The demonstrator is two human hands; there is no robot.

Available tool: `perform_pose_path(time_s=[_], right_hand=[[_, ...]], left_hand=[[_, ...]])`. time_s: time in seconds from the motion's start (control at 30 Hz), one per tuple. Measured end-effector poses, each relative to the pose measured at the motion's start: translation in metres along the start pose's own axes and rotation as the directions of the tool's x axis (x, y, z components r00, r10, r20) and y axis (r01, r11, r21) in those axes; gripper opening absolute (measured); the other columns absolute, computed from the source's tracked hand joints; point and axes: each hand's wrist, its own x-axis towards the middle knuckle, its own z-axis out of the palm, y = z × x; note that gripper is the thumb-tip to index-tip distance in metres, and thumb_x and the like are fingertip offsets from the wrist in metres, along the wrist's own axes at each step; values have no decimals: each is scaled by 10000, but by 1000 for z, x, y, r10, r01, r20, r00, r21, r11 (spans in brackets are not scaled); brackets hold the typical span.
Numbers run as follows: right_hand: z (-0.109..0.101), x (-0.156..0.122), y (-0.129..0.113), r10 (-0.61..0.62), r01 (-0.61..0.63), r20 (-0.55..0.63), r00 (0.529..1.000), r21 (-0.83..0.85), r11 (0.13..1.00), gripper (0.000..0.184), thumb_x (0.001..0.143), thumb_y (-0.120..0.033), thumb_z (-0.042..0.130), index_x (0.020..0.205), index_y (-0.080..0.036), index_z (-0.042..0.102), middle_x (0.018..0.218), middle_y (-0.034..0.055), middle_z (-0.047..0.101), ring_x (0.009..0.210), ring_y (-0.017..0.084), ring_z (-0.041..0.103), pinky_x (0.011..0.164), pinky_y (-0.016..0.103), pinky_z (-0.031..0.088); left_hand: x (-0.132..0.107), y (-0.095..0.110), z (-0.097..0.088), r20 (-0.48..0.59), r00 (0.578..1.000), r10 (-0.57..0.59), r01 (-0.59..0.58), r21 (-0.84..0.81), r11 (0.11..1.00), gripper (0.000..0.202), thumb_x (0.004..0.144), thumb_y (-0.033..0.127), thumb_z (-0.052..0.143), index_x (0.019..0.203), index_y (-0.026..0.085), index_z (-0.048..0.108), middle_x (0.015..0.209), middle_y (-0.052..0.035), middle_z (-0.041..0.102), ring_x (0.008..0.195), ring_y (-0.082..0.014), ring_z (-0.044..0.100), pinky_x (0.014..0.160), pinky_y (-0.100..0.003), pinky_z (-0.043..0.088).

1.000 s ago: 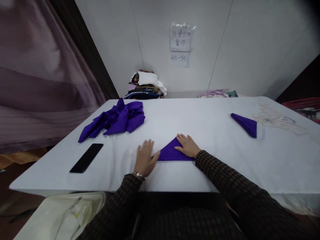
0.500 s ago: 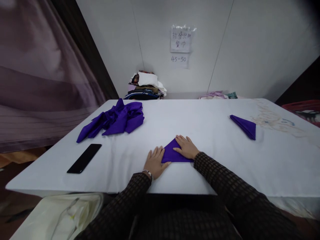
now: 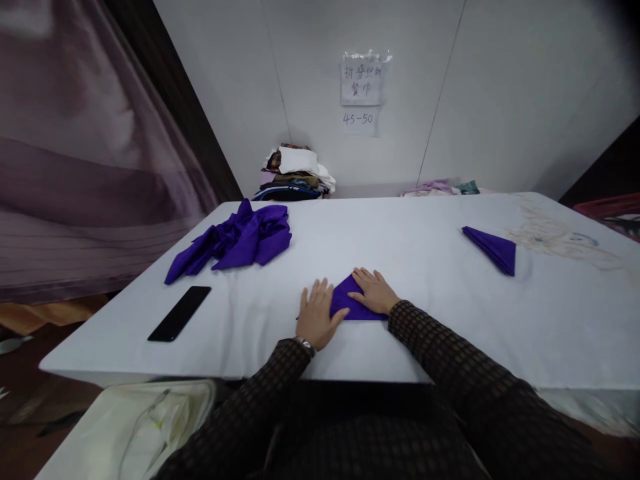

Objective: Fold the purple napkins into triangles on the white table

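A purple cloth napkin [image 3: 345,300], folded into a triangle, lies on the white-covered table [image 3: 380,353] in front of me. My left hand [image 3: 320,317] is spread over its left part, fingers apart and pointing away from me. On its right side my right hand [image 3: 374,291] rests flat, fingertips near the top point. Both hands cover parts of the cloth, so its side corners are mostly hidden. Another purple napkin [image 3: 493,250], folded into a narrow triangle, lies apart to the right.
A heap of crumpled purple napkins [image 3: 250,237] sits at the back left. Nearer lies a black phone [image 3: 180,313]. Stacked clothes [image 3: 295,173] stand behind the table against the wall, below a paper sign [image 3: 361,83]. A pale plastic bin [image 3: 150,427] is at the lower left.
My left hand has shifted right and slightly away from me, farther over the folded napkin. My right hand has stayed nearly still. The view has turned slightly.
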Motion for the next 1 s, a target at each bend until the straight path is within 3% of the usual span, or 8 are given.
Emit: perform_pose_path(time_s=[0.1,0.2,0.5,0.7,0.8,0.87,0.93,1.0], right_hand=[[0,0,0,-3,3,-3,1000,-13,1000,705,909,-601,257,1454,-155,284,1521,109,235,1404,246,167,1114,482,128],[0,-1,0,-5,5,-3,1000,-17,1000,704,910,-596,257,1449,-143,293,1520,107,238,1402,242,172,1112,483,132],[0,0,0,9,-9,15,1000,14,1000,753,893,-650,204,1460,-158,270,1524,93,231,1406,245,156,1121,483,104],[0,1,0,7,-8,12,1000,27,1000,769,890,-657,198,1461,-146,267,1526,92,224,1408,248,151,1123,484,99],[2,2,0,7,-7,6,1000,44,999,760,891,-647,233,1457,-143,276,1523,96,230,1407,255,156,1122,498,100],[2,2,1,0,0,-7,1000,68,998,746,890,-630,281,1453,-140,287,1519,105,237,1405,259,162,1120,510,101],[2,2,4,-3,7,-29,1000,125,992,746,882,-605,349,1456,-136,273,1515,117,242,1402,258,177,1123,507,108],[2,1,9,38,-18,-79,996,230,973,744,880,-558,398,1464,-123,244,1510,129,253,1394,240,211,1128,471,148]], left_hand=[[16,25,12,53,993,101,-100,-33,994,705,897,600,254,1421,136,330,1529,-98,227,1420,-255,136,1152,-492,91],[24,28,24,146,985,97,-89,-58,994,771,875,643,253,1431,112,310,1527,-115,218,1417,-265,144,1148,-495,99],[-14,-33,21,217,974,-65,62,18,998,762,875,631,288,1446,125,283,1521,-108,226,1416,-272,153,1134,-514,129],[-23,-59,1,270,934,-234,231,43,972,710,905,572,270,1441,104,277,1519,-135,216,1409,-286,172,1108,-549,169],[-9,-42,-6,141,960,-244,242,35,970,679,916,556,260,1421,105,318,1514,-146,236,1406,-288,185,1104,-547,180],[1,-21,-3,73,993,-92,92,11,996,639,922,537,278,1413,133,339,1520,-116,242,1412,-259,172,1127,-510,156],[10,-1,7,95,994,60,-58,-22,998,622,922,531,292,1413,152,344,1520,-94,253,1411,-244,177,1136,-493,153],[16,13,20,137,984,115,-110,-44,993,635,918,541,293,1414,148,345,1516,-93,264,1409,-248,186,1137,-495,161]])
